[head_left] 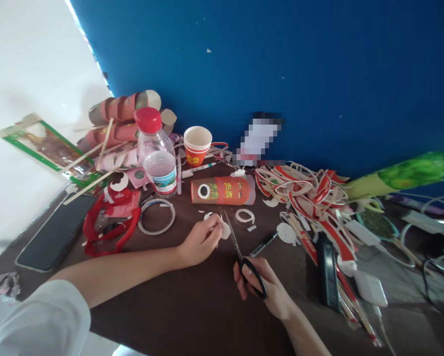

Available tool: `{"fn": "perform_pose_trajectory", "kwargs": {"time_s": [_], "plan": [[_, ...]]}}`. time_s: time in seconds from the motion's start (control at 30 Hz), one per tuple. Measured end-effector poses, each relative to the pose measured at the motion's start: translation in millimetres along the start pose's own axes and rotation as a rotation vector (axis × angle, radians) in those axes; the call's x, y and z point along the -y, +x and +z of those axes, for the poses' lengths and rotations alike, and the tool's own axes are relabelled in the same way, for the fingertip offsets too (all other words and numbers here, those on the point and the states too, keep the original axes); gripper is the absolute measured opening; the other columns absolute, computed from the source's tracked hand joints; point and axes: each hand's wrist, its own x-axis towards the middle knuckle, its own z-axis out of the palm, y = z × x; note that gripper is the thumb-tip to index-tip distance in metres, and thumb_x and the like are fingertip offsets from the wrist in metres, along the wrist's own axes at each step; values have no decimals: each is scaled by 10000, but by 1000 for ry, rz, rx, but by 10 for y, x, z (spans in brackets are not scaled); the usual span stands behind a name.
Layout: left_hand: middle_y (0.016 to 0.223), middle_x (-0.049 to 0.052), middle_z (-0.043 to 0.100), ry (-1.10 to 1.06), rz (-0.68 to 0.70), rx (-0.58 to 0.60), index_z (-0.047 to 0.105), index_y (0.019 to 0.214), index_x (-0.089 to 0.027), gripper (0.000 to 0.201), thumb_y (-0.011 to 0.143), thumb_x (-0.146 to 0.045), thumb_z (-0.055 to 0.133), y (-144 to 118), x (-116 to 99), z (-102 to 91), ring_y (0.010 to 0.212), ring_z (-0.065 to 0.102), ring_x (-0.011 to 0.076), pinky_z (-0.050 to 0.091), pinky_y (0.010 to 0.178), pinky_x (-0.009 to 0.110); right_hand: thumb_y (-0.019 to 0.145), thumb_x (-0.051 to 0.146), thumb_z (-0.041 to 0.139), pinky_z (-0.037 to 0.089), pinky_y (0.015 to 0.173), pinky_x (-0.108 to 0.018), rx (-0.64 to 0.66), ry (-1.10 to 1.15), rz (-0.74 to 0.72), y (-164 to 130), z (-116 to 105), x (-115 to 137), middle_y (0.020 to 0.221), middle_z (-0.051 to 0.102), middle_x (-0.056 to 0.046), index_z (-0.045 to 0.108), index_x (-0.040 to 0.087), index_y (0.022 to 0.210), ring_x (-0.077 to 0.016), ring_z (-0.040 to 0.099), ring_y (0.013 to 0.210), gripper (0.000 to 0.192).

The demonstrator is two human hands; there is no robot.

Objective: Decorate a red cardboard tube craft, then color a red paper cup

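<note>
Over the middle of the dark table, my left hand [202, 241] pinches a small white paper piece [225, 230] between thumb and fingers. My right hand [261, 282] grips black-handled scissors [254, 278], fingers through the loops. The slim blades point up and left, close beside the paper; whether they touch it I cannot tell. Just beyond lies a red paper-cup tube [225, 191] with a white ring and black dot like an eye. A white paper ring [245, 216] rests right of the blades, and a pen [263, 244] lies behind my right hand.
At left are a water bottle [158, 158], red tape dispenser [111, 222], phone [55, 232] and coiled clear tubing [156, 216]. Stacked paper cups [198, 143] stand behind. To the right lie a heap of red-white paper strips [311, 193], a black box cutter-like object [328, 272] and a white charger [370, 287].
</note>
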Motion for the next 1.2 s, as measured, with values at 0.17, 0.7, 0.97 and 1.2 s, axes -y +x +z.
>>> {"fn": "perform_pose_trajectory", "kwargs": {"time_s": [0.17, 0.7, 0.97, 1.2], "plan": [[555, -65, 443, -21, -10, 15, 453, 798, -195, 238, 959, -358, 390, -5, 19, 2, 513, 424, 93, 337, 536, 226, 749, 757, 515, 236, 446, -244, -46, -9, -12, -2, 13, 6, 490, 517, -3, 542, 170, 675, -105, 428, 457, 593], [545, -68, 402, -38, -29, -14, 415, 712, -199, 306, 943, -401, 414, -2, -10, 6, 500, 377, 84, 298, 514, 228, 757, 722, 530, 235, 472, -254, -13, -20, -17, -9, 3, 16, 479, 486, 12, 528, 174, 667, -107, 403, 452, 555], [544, -67, 432, 12, -28, -12, 387, 731, -210, 287, 963, -377, 371, -9, -10, 0, 511, 407, 94, 324, 543, 234, 749, 707, 560, 236, 482, -253, 15, -19, -27, 7, -18, -20, 445, 473, 24, 504, 179, 646, -97, 379, 434, 541], [523, -72, 427, -39, -49, -33, 395, 757, -211, 354, 958, -499, 352, 1, 9, 17, 488, 430, 99, 336, 519, 236, 743, 729, 553, 235, 491, -259, 9, -28, -36, 22, -9, -26, 460, 449, 32, 518, 176, 648, -96, 367, 442, 562]]}}
